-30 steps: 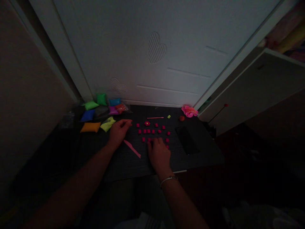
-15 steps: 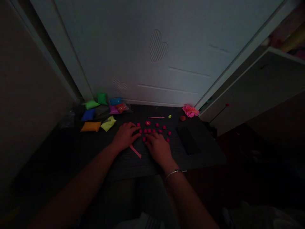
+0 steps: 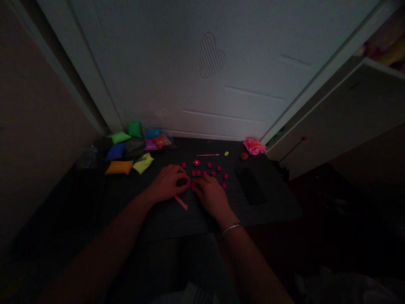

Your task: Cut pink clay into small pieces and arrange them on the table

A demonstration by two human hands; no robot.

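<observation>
Several small deep-pink clay pieces (image 3: 213, 174) lie in loose rows on the dark table. My left hand (image 3: 167, 182) is closed in a pinch, thumb and forefinger meeting round one pink clay piece (image 3: 188, 182). Just to its right, my right hand (image 3: 211, 196) has its fingers curled, with another pink clay piece (image 3: 193, 185) at its thumb and fingertips. A small pink flower with a pale centre (image 3: 196, 163) lies beyond the hands. Under the left hand a pink flat strip (image 3: 181, 203) sticks out toward me.
Coloured clay packets, including an orange one (image 3: 119, 167) and a yellow one (image 3: 143, 163), lie at the left. A thin pink stick (image 3: 208, 155) lies behind the pieces. Rightward are a black phone-like slab (image 3: 250, 186), a reddish lump (image 3: 244, 156) and pink petals (image 3: 255, 146). A white panel (image 3: 152, 55) rises behind.
My left thumb and forefinger have drawn together round a pink clay piece that lay just beyond them. My right hand stays almost in place, and the view has shifted slightly.
</observation>
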